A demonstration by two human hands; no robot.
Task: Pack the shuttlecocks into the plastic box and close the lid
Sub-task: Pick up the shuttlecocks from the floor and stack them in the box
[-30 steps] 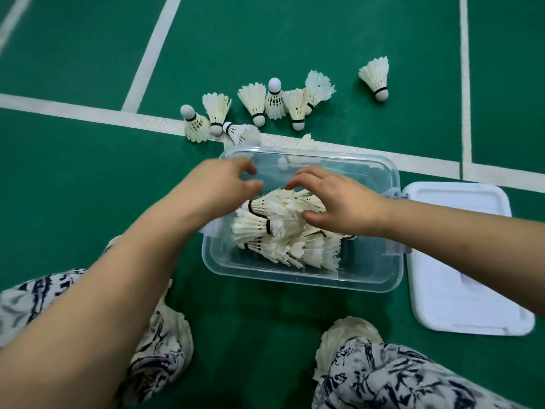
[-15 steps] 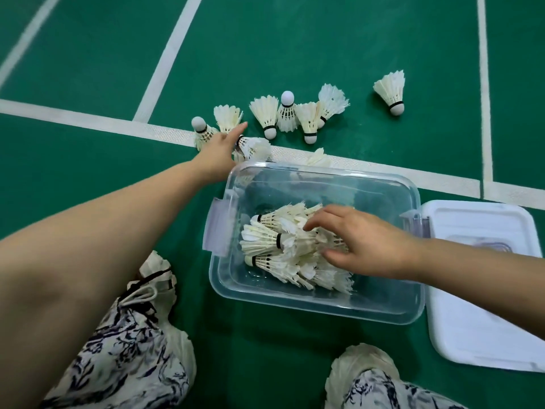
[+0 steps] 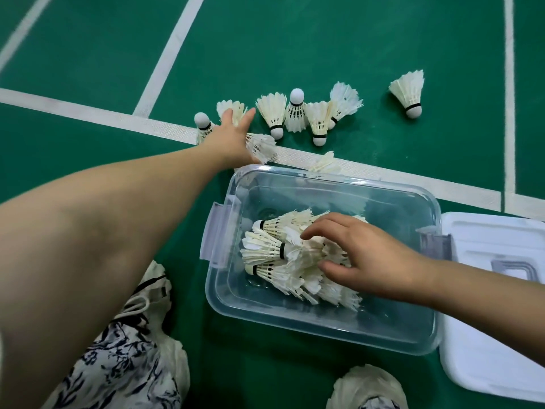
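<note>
A clear plastic box sits open on the green court floor, holding a pile of white shuttlecocks. My right hand rests on that pile with relaxed, spread fingers. My left hand stretches past the box's far left corner, fingers straight, over a shuttlecock in a loose row of several shuttlecocks on the floor. One shuttlecock lies beside my left palm, another behind the box's far rim. A lone shuttlecock lies farther right. The white lid lies right of the box.
White court lines cross the green floor behind the box. My knees in patterned trousers and two white shoes frame the near edge. The box's latch flaps stick out at both short sides.
My left hand left the box and reached forward to the row of shuttlecocks on the floor. My right hand stayed on the pile in the box. The view shifted closer.
</note>
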